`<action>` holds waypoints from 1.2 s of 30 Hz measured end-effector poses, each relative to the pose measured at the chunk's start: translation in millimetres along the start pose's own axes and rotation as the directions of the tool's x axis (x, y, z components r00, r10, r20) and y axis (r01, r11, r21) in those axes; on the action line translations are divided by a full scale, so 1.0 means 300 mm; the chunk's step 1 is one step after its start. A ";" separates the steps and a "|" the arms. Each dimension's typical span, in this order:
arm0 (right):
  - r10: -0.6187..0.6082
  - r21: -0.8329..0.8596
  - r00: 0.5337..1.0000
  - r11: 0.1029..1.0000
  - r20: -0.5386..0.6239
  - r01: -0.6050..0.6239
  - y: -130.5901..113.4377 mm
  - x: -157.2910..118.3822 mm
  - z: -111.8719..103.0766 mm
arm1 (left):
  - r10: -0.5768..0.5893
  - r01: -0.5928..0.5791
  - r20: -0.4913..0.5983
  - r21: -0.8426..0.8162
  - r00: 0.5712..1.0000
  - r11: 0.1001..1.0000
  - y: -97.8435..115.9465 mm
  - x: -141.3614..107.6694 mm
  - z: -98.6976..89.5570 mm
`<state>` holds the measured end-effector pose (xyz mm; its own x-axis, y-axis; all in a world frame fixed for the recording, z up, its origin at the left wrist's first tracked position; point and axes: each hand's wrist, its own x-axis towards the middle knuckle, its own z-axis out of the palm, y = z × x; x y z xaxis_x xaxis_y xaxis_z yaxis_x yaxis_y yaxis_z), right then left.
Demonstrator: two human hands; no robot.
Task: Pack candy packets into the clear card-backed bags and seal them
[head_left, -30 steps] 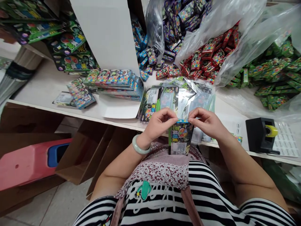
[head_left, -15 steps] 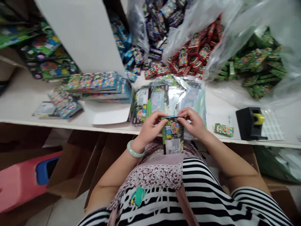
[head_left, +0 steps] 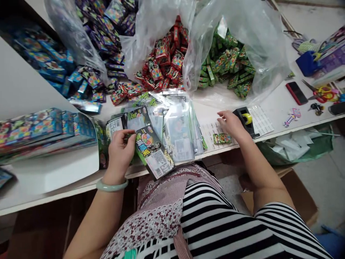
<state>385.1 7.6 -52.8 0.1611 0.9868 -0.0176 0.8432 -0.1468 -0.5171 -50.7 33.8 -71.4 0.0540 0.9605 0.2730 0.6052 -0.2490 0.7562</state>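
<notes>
My left hand (head_left: 122, 149) pinches the upper left edge of a black and green printed packet (head_left: 154, 151), which lies tilted over the table's front edge. Beneath and behind it are clear plastic sleeves (head_left: 179, 133) with printed cards. My right hand (head_left: 231, 124) is stretched out with its fingers apart, holding nothing, just left of a black tape dispenser (head_left: 244, 120). A small green packet (head_left: 222, 139) lies below its fingers on a sheet of stickers.
Plastic bags hold purple boxes (head_left: 101, 28), red boxes (head_left: 163, 54) and green boxes (head_left: 226, 57) along the back. Stacked blue boxes (head_left: 54, 126) stand left in a white tray (head_left: 67, 172). Scissors (head_left: 320, 94) and a red phone (head_left: 296, 92) lie right.
The view has shifted to the right. My right hand has let go of the packet and moved right toward the tape dispenser. My left hand keeps the packet, now tilted.
</notes>
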 end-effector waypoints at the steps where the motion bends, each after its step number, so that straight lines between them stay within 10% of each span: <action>1: 0.031 -0.148 0.999 0.989 0.033 -0.026 0.033 0.007 -0.007 | 0.022 -0.023 0.017 0.070 1.000 0.997 0.001 0.001 0.002; 5: 0.099 -0.405 0.989 0.913 0.106 -0.048 0.053 -0.007 0.007 | 0.099 -0.116 0.090 0.210 0.991 0.971 0.030 0.000 -0.004; 11: 0.139 -0.259 0.990 0.955 -0.028 -0.141 0.031 -0.038 0.029 | 0.251 -0.257 0.055 0.226 0.966 0.940 0.175 0.057 0.010; 14: 0.081 -0.081 0.982 0.992 -0.168 -0.096 0.058 -0.068 0.026 | 0.304 -0.315 0.221 0.014 0.927 0.949 0.291 0.102 0.094; 19: 0.102 0.211 0.890 0.977 -0.445 -0.006 0.106 -0.136 0.027 | 0.294 -0.063 0.601 -0.375 0.743 0.925 0.430 0.149 0.356; 28: 0.290 0.583 0.815 0.809 -0.502 0.071 0.122 -0.140 0.039 | 0.090 0.277 0.539 -0.560 0.838 0.781 0.549 0.265 0.713; 36: 0.353 0.745 0.817 0.653 -0.456 0.134 0.032 -0.074 -0.049 | 0.149 0.280 0.435 -0.769 0.888 0.574 0.593 0.305 0.636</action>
<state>397.2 -16.7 -44.7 0.6630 0.7231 0.1934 0.1899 0.0874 -0.9779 213.5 101.1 -25.3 0.4838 0.8698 0.0965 -0.2482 0.0306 0.9682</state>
